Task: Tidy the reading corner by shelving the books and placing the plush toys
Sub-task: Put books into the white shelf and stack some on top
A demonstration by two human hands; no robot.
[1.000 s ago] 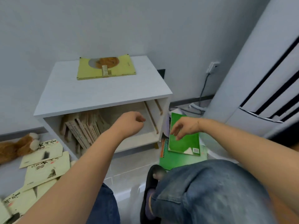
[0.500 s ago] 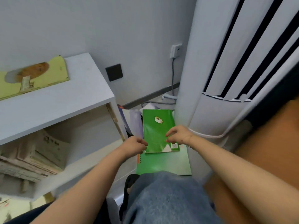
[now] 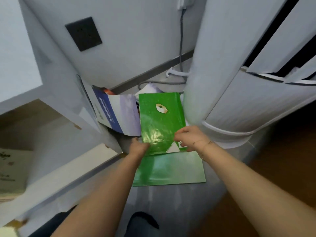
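Head view, single frame. Both hands are on a green book [image 3: 160, 120] that lies in the gap between the white shelf unit [image 3: 56, 69] and the tall white appliance [image 3: 239, 82]. The left hand [image 3: 138, 147] grips the book's near left corner, fingers curled round the edge. The right hand [image 3: 189, 138] pinches the near right edge, fingers curled onto the cover.

Orientation: the book's long axis runs away from the person toward the wall, near end at the hands, far end by the skirting. Its cover faces up and toward the camera; whether it is lifted or lying on the stack cannot be told.

Beneath it lies a larger green folder [image 3: 169, 170], long axis crosswise. A blue-and-white book [image 3: 118, 113] leans against the shelf's side panel, just beside the green book, and further papers sit behind.

Progress, as judged: partial. Some pale books [image 3: 12, 168] already sit in the shelf opening at far left. At least three items in this gap remain to be shelved. No plush toy is visible, so that part cannot be assessed.
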